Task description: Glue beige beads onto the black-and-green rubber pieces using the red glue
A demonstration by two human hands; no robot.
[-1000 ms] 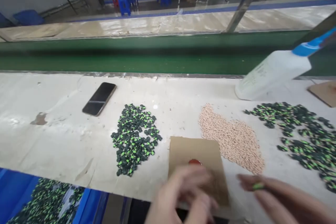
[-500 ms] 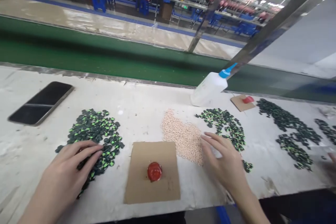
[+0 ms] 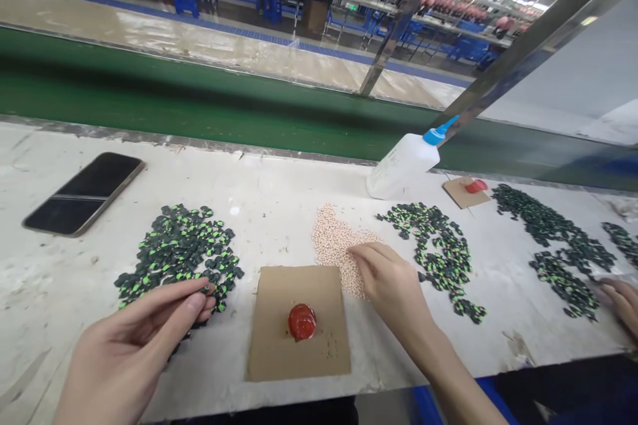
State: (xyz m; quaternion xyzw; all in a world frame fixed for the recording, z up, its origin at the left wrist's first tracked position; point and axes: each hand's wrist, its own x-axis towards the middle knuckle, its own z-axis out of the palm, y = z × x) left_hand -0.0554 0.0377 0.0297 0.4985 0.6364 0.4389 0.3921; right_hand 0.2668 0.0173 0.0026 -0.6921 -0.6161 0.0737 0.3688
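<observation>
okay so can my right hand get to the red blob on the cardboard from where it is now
Probably yes. The right hand rests on the pile of pale beads, right beside the cardboard square. The red blob sits uncovered in its middle, and nothing lies between it and the hand.

Bare table (image 3: 279, 199) is found behind the cardboard square (image 3: 299, 322), open up to the green belt (image 3: 199, 113). Left of the square, the way is taken by a heap of black-and-green pieces (image 3: 182, 252), over whose near edge the left hand (image 3: 134, 352) is held. Right of the square, the pale beads (image 3: 339, 246) are covered in part by the right hand (image 3: 393, 285). Beyond the beads a second dark heap (image 3: 438, 252) and a leaning bottle (image 3: 403, 163) block the path. A phone (image 3: 84, 194) lies far left of the square, with clear table between it and the heap. A red blob (image 3: 302, 322) occupies the square's middle.
</observation>
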